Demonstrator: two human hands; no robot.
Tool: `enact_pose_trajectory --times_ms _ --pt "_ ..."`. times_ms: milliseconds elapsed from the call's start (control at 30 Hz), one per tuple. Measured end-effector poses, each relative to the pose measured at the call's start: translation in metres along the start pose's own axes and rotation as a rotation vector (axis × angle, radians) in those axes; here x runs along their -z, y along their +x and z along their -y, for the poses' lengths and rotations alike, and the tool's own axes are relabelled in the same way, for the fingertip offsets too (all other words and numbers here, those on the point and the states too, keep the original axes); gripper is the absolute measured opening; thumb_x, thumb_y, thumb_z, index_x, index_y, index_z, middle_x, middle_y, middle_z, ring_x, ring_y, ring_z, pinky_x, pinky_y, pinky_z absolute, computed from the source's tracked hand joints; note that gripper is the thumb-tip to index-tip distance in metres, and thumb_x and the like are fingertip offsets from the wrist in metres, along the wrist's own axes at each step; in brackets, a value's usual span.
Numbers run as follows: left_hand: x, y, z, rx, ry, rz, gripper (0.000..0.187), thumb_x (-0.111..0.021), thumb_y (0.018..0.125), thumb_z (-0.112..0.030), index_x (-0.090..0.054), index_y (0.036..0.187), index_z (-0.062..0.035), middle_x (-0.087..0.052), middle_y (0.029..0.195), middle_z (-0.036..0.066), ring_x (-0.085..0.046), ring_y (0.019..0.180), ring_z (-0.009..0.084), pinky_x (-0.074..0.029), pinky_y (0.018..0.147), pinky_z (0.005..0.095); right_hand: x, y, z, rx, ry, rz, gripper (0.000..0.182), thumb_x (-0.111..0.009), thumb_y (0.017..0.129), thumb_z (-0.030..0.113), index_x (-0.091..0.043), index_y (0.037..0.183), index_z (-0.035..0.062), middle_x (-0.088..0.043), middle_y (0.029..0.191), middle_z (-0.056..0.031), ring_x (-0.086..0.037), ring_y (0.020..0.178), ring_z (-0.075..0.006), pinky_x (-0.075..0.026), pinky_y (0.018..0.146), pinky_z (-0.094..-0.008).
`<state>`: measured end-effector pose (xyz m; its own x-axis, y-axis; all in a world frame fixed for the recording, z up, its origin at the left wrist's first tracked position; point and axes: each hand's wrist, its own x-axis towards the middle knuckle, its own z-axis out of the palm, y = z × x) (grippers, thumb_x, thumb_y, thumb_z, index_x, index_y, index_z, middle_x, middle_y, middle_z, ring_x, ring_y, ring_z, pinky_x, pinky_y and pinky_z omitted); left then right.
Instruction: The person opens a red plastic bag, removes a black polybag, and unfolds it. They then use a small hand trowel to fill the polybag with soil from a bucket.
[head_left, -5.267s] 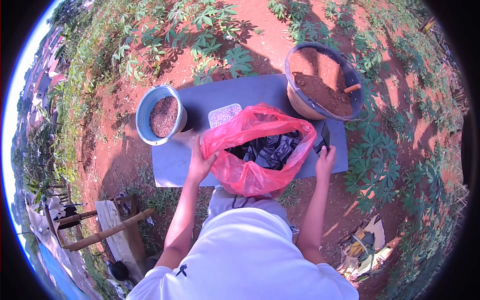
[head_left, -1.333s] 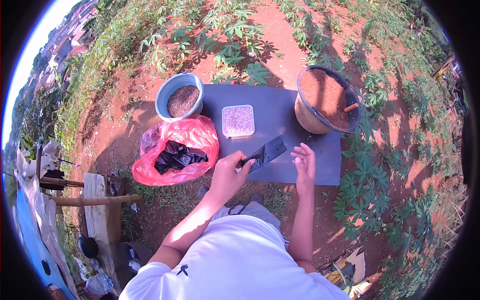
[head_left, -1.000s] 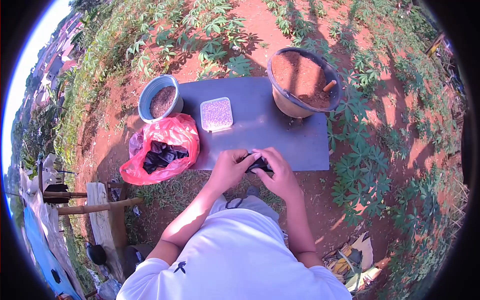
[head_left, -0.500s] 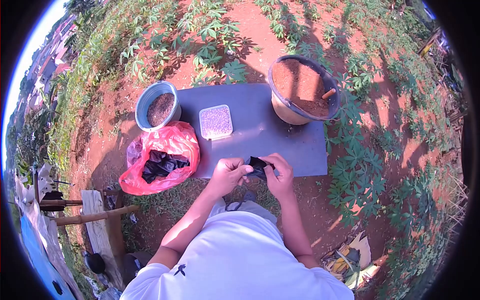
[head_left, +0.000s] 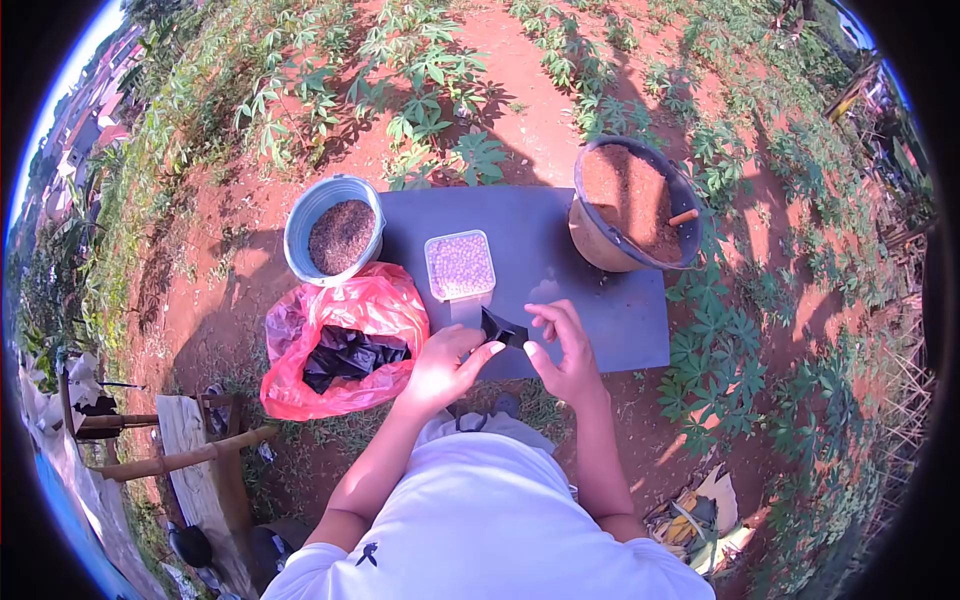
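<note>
A small black plastic planting bag (head_left: 503, 328) is pinched between the thumb and fingers of my left hand (head_left: 446, 366), over the front edge of the dark table (head_left: 620, 325). The mouth of the bag stands partly spread. Just right of it, my right hand (head_left: 568, 358) has its thumb and fingers apart, with nothing visible between them. To the left, a red plastic bag (head_left: 290, 390) lies with its top spread, holding more folded black plastic bags (head_left: 350, 360). Behind my hands sits a clear square tub (head_left: 460, 292) full of small pale purple-pink grains.
A blue bucket (head_left: 298, 245) with brown granular material stands at the table's left. At the back right is a large bucket (head_left: 595, 245) of reddish soil, a brown handle (head_left: 684, 217) sticking out. Leafy plants (head_left: 715, 320) border the table's right; a wooden post (head_left: 195, 450) stands lower left.
My right hand has let go of the black planting bag and spread its fingers, while my left keeps hold. The bag's mouth is wider. The whole view has shifted slightly.
</note>
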<state>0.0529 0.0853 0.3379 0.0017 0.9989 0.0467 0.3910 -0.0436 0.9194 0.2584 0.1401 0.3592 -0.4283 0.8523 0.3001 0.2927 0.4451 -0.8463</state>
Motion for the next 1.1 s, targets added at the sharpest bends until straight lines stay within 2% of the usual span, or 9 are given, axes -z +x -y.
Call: enact_pose_trajectory --times_ms 67,133,267,433,633,700,867,967,1100 --pt "0.007 -0.001 0.007 -0.093 0.071 0.019 0.037 -0.069 0.096 -0.026 -0.059 0.074 0.0019 -0.049 0.064 0.010 -0.050 0.064 0.0226 -0.040 0.061 0.0363 -0.014 0.002 0.009 -0.034 -0.055 0.027 0.043 -0.071 0.085 0.005 -0.060 0.126 0.0060 -0.057 0.104 -0.0095 -0.061 0.094 -0.0217 -0.050 0.076 -0.0339" --pt "0.012 0.000 0.009 -0.124 0.100 0.021 0.030 -0.067 0.096 -0.024 -0.066 0.078 -0.0008 -0.061 0.069 0.013 -0.057 0.070 0.0339 -0.043 0.071 0.0434 -0.026 0.008 0.013 -0.110 -0.126 0.074 0.038 -0.073 0.085 0.006 -0.061 0.121 0.0068 -0.055 0.100 -0.0100 -0.062 0.090 -0.0249 -0.051 0.076 -0.0372" --pt "0.026 0.007 0.018 -0.206 0.086 0.015 0.026 -0.071 0.092 -0.023 -0.067 0.079 -0.0012 -0.062 0.071 0.011 -0.058 0.072 0.0307 -0.041 0.071 0.0415 -0.039 0.007 0.002 -0.089 -0.170 0.083 0.024 -0.070 0.087 0.003 -0.063 0.109 0.0053 -0.057 0.093 -0.0095 -0.063 0.084 -0.0269 -0.051 0.075 -0.0397" --pt "0.042 0.015 0.031 -0.333 0.202 0.127 0.027 -0.074 0.089 -0.025 -0.065 0.076 -0.0032 -0.059 0.070 0.008 -0.056 0.072 0.0282 -0.041 0.074 0.0392 -0.045 0.003 0.001 -0.147 -0.148 -0.022 0.021 -0.069 0.084 -0.001 -0.064 0.103 0.0048 -0.056 0.089 -0.0094 -0.063 0.081 -0.0270 -0.051 0.071 -0.0395" --pt "0.032 0.020 0.045 -0.256 0.226 0.096 0.022 -0.080 0.079 -0.012 -0.062 0.076 -0.0010 -0.055 0.065 0.009 -0.056 0.067 0.0279 -0.044 0.074 0.0379 -0.052 -0.004 -0.001 -0.075 -0.219 -0.206 0.025 -0.070 0.079 -0.003 -0.063 0.101 0.0049 -0.056 0.089 -0.0090 -0.063 0.079 -0.0263 -0.052 0.070 -0.0388" --pt "0.028 0.021 0.045 -0.095 0.052 0.076 0.016 -0.076 0.078 -0.010 -0.063 0.085 -0.0042 -0.063 0.078 0.007 -0.061 0.077 0.0271 -0.044 0.080 0.0388 -0.049 -0.004 0.002 -0.084 -0.253 -0.242 0.027 -0.070 0.078 -0.003 -0.063 0.103 0.0050 -0.057 0.091 -0.0089 -0.063 0.081 -0.0262 -0.052 0.071 -0.0386" --pt "0.019 0.026 0.038 -0.137 0.139 0.049 0.019 -0.075 0.076 -0.007 -0.062 0.088 -0.0042 -0.064 0.083 0.008 -0.062 0.083 0.0280 -0.044 0.085 0.0388 -0.039 -0.005 -0.004 -0.245 -0.297 -0.105 0.042 -0.075 0.078 0.000 -0.057 0.116 0.0060 -0.054 0.106 -0.0103 -0.061 0.092 -0.0258 -0.052 0.080 -0.0379" --pt "0.011 0.034 0.024 -0.179 0.218 0.039 0.019 -0.073 0.075 -0.005 -0.061 0.089 -0.0030 -0.063 0.085 0.010 -0.061 0.089 0.0304 -0.045 0.086 0.0408 -0.038 -0.003 -0.017 -0.184 -0.265 -0.018 0.044 -0.077 0.079 0.004 -0.055 0.117 0.0066 -0.053 0.108 -0.0100 -0.061 0.093 -0.0277 -0.052 0.081 -0.0394" --pt "-0.022 0.044 0.009 -0.176 0.271 -0.001 0.021 -0.072 0.075 -0.003 -0.060 0.093 -0.0025 -0.063 0.087 0.011 -0.061 0.092 0.0325 -0.045 0.089 0.0428 -0.013 0.007 -0.037 -0.122 -0.200 0.032 0.029 -0.071 0.083 0.004 -0.058 0.109 0.0053 -0.056 0.097 -0.0115 -0.064 0.086 -0.0312 -0.051 0.075 -0.0441"
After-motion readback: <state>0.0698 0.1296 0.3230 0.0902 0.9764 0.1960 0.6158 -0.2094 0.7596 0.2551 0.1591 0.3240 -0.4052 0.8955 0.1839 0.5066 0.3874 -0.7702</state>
